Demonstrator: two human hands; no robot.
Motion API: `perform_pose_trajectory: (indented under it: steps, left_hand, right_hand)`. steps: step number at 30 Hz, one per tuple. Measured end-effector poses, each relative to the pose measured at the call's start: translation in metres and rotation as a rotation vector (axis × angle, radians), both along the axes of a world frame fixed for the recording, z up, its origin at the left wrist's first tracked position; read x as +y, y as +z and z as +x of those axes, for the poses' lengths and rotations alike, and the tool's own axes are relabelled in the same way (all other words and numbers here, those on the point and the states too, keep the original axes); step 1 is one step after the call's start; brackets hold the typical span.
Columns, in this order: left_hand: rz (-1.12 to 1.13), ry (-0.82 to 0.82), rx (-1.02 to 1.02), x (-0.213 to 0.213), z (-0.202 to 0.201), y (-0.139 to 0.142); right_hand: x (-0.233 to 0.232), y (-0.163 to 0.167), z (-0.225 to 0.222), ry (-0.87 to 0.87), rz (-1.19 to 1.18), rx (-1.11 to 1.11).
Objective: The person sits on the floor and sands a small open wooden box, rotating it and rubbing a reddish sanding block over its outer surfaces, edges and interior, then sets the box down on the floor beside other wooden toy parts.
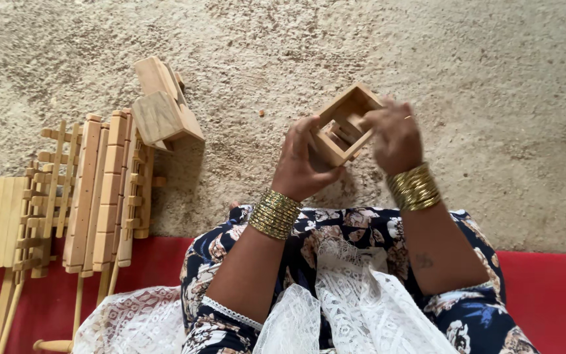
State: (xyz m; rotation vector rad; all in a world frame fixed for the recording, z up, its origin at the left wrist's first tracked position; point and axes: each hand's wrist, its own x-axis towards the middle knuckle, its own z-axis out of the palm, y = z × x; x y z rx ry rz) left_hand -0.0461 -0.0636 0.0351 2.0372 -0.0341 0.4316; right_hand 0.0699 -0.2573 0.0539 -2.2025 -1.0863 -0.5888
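Left hand (301,164) palm and right hand (393,136) fingertips hidden behind wooden box (344,124). Box interior piece too shadowed to identify. Wooden racks (93,190) at 9 o'clock cut off by left and bottom edges.

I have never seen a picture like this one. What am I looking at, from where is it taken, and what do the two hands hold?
There is no machine here. A person wears a camera on the head, so the single picture looks down at their own lap and hands.

The left hand and the right hand together hold a small open wooden box frame above a rough sandy floor. Both wrists carry gold bangles.

To the person's left lie more wooden pieces: a stack of slatted wooden parts and a small block-shaped wooden piece. A red mat lies under the person.
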Motion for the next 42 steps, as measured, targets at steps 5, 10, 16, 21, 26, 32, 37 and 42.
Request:
perform_pose_trajectory:
  steps: [5, 10, 16, 21, 26, 32, 37, 42]
  left_hand:
    - [0.048, -0.018, -0.1, 0.0, -0.001, 0.002]
    - [0.01, -0.033, -0.06, 0.006, -0.003, 0.003]
    - [0.041, -0.078, -0.035, 0.007, -0.003, 0.004]
    - [0.0, -0.082, -0.061, 0.008, -0.002, 0.001]
    - [0.054, -0.049, -0.054, 0.009, 0.008, -0.005]
    - [0.074, -0.029, -0.098, 0.013, 0.011, -0.011]
    - [0.07, -0.071, -0.093, 0.013, 0.013, -0.017]
    - [0.003, -0.086, -0.102, 0.009, 0.015, -0.021]
  right_hand:
    - [-0.018, 0.017, -0.003, -0.164, -0.216, 0.252]
    - [-0.02, 0.045, -0.021, -0.108, -0.452, 0.514]
    - [-0.019, 0.035, -0.018, -0.283, -0.219, 0.163]
    - [-0.003, 0.02, -0.014, -0.24, -0.357, 0.224]
    - [0.008, 0.04, -0.016, -0.178, -0.544, 0.334]
    - [0.009, 0.064, -0.031, -0.105, -0.159, 0.118]
    - [0.031, 0.053, -0.066, -0.112, -0.186, 0.479]
    - [0.045, 0.044, -0.082, 0.067, 0.058, 0.041]
